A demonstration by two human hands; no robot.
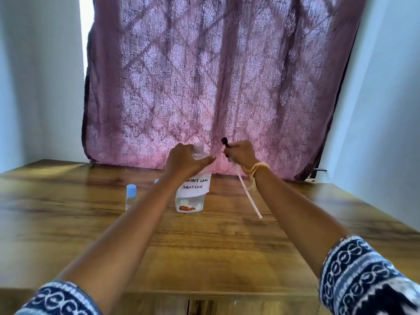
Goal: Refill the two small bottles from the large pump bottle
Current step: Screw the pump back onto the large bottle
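Head view: left hand [184, 161] grips big bottle's [192, 196] neck, bottle upright on tabletop [227, 246]. Right hand [242, 153] holds pump [245, 189], lifted clear beside it. Small bottles [131, 196] left, capped. Step: opening. Next, likely: set pump down, uncap one.

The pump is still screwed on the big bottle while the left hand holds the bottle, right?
No. The head view shows the pump lifted out in the right hand, its tube hanging free. The left hand does hold the big bottle.
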